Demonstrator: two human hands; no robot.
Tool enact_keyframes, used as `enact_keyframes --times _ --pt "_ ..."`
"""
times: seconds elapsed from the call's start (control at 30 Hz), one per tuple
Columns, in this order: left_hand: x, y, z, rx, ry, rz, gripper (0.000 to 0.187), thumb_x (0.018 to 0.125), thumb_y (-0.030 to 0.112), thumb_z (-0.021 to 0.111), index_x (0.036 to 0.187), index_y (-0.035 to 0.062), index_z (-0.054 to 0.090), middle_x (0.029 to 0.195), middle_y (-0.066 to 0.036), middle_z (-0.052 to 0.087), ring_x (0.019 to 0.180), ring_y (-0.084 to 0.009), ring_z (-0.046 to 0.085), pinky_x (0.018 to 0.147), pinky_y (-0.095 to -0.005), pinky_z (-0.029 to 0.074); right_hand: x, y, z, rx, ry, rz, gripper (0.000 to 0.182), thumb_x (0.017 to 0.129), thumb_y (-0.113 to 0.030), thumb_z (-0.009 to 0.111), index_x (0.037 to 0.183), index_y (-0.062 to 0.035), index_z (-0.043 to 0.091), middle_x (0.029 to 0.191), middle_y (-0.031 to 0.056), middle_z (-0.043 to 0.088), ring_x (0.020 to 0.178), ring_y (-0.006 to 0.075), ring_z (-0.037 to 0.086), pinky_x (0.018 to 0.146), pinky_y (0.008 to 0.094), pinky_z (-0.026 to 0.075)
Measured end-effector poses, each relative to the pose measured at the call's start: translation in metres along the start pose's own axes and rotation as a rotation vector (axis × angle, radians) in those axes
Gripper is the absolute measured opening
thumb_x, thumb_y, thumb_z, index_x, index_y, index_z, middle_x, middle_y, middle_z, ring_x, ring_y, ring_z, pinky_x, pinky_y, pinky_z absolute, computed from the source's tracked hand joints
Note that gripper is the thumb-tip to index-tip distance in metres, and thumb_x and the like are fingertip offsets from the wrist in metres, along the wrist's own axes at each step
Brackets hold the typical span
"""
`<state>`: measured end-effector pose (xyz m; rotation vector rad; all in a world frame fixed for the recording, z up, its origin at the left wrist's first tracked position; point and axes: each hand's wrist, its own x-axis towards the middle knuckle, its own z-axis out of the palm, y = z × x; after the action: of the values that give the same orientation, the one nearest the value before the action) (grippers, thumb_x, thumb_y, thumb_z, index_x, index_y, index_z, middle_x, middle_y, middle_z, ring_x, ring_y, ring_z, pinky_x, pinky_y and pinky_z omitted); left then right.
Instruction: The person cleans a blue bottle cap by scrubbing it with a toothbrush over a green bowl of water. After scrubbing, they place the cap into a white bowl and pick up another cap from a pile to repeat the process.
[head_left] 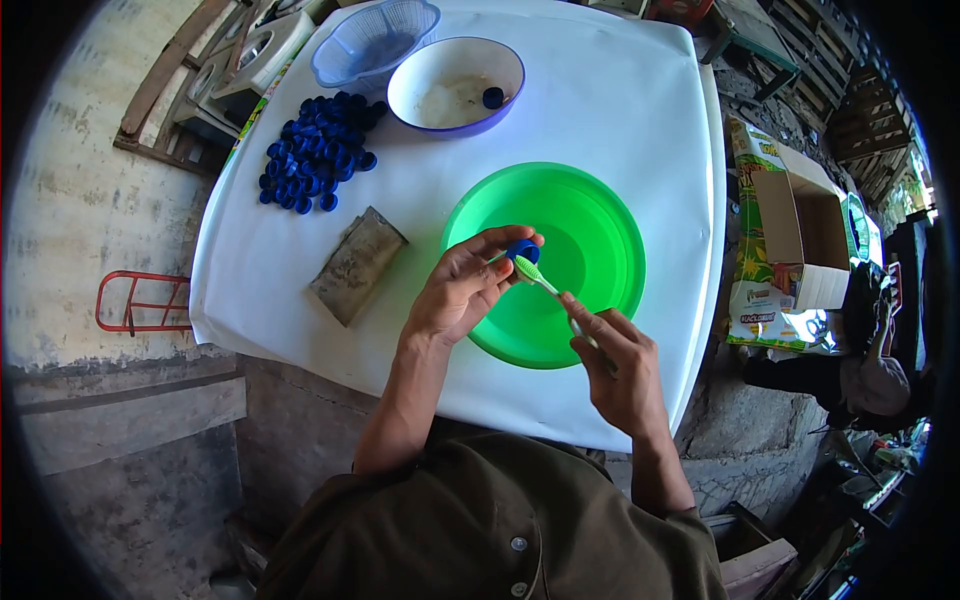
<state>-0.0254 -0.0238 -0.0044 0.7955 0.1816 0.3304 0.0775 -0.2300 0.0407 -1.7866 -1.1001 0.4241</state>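
My left hand pinches a blue bottle cap between thumb and fingers, over the green basin. The cap's open side faces my right hand, which is closed round the handle of a toothbrush. The brush's green bristle head lies right at the cap's opening. To the left on the table is a heap of blue caps. Behind the basin stands a white bowl with a purple outside; a single blue cap lies in its shallow, cloudy contents.
A worn grey block lies left of the basin on the white-covered table. A pale blue plastic basket sits at the far left. Past the table's right edge is an open cardboard box, and farther right a person.
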Motion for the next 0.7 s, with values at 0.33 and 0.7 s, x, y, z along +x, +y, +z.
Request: enact_keyframes --times 0.33,0.7 --pt "-0.002 0.002 -0.007 0.112 -0.020 0.032 0.039 0.087 -0.008 0.063 0.126 -0.0012 0.061 0.136 -0.016 0.055 0.119 -0.0206 0.058 0.102 -0.0309 0.048 0.004 -0.005 -0.013 0.033 -0.107 0.192 0.055 0.088 0.004 0.064 0.140 -0.0161 0.058 0.079 0.0145 0.058 0.066 0.0304 0.058 0.064 0.0399 0.050" --pt "0.001 0.003 -0.002 0.322 -0.061 0.164 0.034 0.087 -0.009 0.065 0.119 0.0021 0.066 0.129 -0.011 0.058 0.113 -0.0168 0.059 0.091 -0.0281 0.054 0.001 0.007 -0.016 0.278 -0.161 0.276 0.055 0.089 0.007 0.063 0.141 -0.0097 0.056 0.091 0.0149 0.065 0.064 0.0192 0.057 0.064 0.0316 0.049"
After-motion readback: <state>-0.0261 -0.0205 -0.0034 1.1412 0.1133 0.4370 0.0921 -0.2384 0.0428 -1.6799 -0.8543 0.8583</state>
